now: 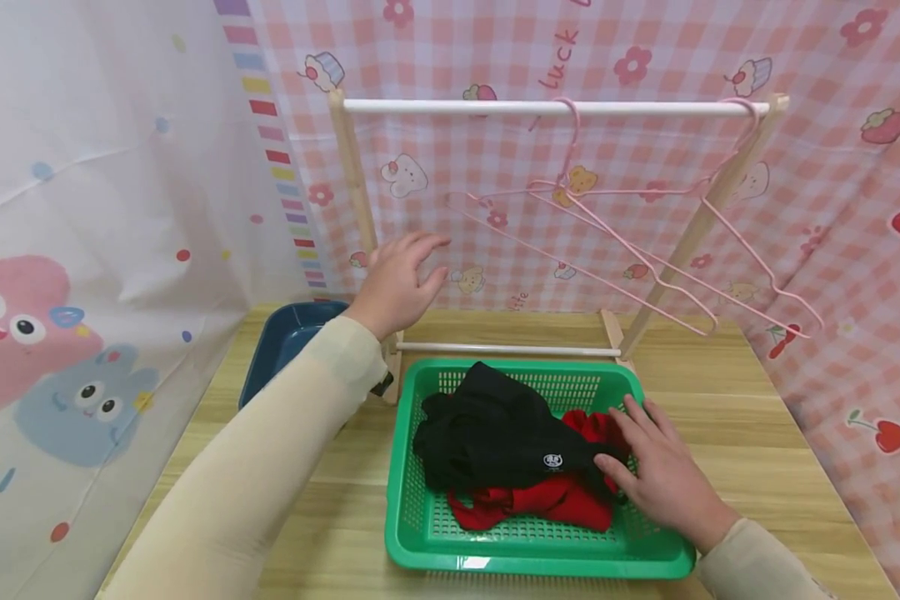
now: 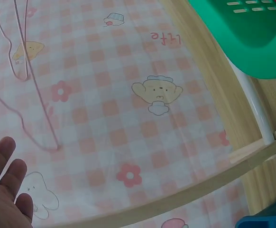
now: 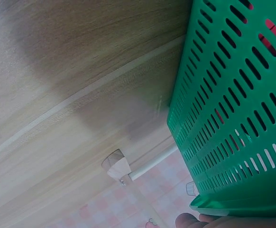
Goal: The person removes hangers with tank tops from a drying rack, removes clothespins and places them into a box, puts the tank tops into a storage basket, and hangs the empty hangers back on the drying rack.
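Note:
My left hand (image 1: 400, 283) is raised in front of the rack's left post (image 1: 355, 171), fingers spread and holding nothing. In the left wrist view its fingers (image 2: 11, 176) are apart from the pink hangers (image 2: 26, 80). My right hand (image 1: 667, 475) lies over the right side of a green basket (image 1: 540, 562), fingers extended and thumb inside beside a black garment (image 1: 495, 433). Whether the thumb touches the cloth I cannot tell. The black garment, with a small white print, lies crumpled on a red garment (image 1: 562, 504). Basket slots (image 3: 242, 95) fill the right wrist view.
A white bar (image 1: 450, 107) tops the wooden rack, with pink wire hangers (image 1: 622, 242) hanging toward its right. A dark blue tray (image 1: 258, 371) stands behind my left forearm. A lower white rod (image 1: 495, 350) runs behind the basket on the wooden table (image 1: 727, 417).

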Demonstrator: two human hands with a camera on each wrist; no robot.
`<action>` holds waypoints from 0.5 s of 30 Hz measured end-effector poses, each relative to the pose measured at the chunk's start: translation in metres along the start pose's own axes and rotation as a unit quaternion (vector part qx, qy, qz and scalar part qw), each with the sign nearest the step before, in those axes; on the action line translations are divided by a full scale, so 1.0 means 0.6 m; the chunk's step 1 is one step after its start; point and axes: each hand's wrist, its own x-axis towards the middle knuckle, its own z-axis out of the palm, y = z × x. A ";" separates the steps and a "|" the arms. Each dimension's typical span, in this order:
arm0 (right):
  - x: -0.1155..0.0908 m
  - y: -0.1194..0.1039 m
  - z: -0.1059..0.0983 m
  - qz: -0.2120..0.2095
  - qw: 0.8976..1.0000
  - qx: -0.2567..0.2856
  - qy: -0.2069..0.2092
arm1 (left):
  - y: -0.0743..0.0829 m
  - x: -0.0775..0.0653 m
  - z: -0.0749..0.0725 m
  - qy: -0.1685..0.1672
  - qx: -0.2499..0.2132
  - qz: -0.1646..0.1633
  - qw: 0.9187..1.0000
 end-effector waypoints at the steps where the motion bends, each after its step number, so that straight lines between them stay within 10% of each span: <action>1: 0.000 0.000 0.000 0.000 1.000 0.001 0.000 | 0.000 -0.002 -0.001 -0.001 0.001 0.000 1.000; 15: 0.000 -0.001 -0.014 0.012 0.999 0.019 -0.025 | -0.022 -0.053 -0.007 -0.020 0.041 0.016 0.999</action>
